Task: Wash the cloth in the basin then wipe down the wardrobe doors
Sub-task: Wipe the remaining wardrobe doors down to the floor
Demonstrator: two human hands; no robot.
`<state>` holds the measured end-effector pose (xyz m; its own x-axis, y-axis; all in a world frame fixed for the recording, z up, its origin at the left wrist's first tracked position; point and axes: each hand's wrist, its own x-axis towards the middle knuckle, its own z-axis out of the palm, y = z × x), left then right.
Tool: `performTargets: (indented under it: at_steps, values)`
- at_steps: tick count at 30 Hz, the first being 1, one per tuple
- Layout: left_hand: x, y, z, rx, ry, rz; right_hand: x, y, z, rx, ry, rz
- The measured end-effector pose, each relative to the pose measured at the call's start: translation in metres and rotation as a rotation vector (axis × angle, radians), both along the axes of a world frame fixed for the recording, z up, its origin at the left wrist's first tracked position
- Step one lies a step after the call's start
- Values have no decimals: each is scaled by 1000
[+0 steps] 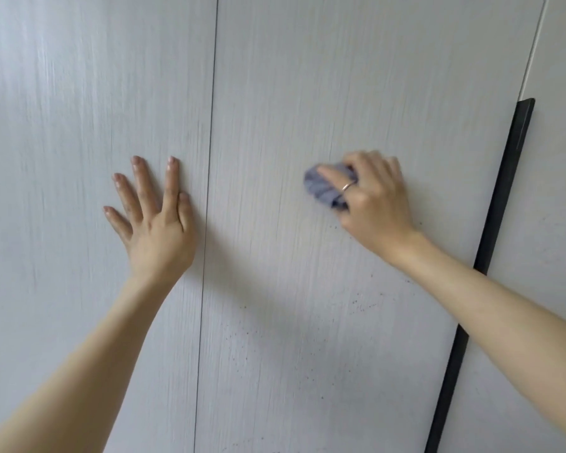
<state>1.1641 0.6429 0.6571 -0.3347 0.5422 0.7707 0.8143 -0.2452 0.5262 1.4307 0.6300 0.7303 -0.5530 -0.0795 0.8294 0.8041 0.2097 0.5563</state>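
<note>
Right hand (371, 204) fingers curled round bunched cloth (324, 188) – soft, light, likely damp – on wardrobe door (307, 93); left hand (154, 217) fingers spread flat.

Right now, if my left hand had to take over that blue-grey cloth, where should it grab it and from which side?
Probably the bunched end of the blue-grey cloth that sticks out past the right hand, taken from the left. The right hand's fingers curl over the rest and hold it against the wardrobe door, so only that end is free. The left hand lies flat on the neighbouring door.
</note>
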Motion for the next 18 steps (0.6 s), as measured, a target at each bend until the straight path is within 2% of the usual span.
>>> performTargets:
  at_steps: [1, 2, 3, 6, 8, 9, 11, 14, 15, 16, 18]
  values:
    - [1, -1, -2, -2, -10, -2, 3, 1, -3, 0, 93, 14]
    - [2, -1, -4, -5, -18, -5, 4, 3, -15, -12, 93, 46]
    - [2, -2, -6, -10, -22, -8, 5, 4, -35, -29, -2, 85]
    - [3, -4, -13, -30, -35, -20, 16, -1, -95, -118, -508, 67]
    - [5, -5, -17, -32, -46, -19, 25, -8, -94, -133, -627, 19]
    - [6, -5, -19, -31, -50, -17, 30, -9, -81, -119, -594, 2]
    - [8, -5, -21, -31, -64, -17, 34, -7, -44, -53, -380, -26]
    - [12, -4, -24, -42, -105, -13, 42, -10, 2, -42, 188, -59]
    - [13, -4, -25, -46, -114, -8, 41, -10, 2, -44, 317, -56]
    - [14, -4, -26, -48, -120, -3, 41, -8, -6, -44, 356, -47]
    - [15, -5, -29, -58, -122, -3, 46, -4, -42, -61, 193, -19]
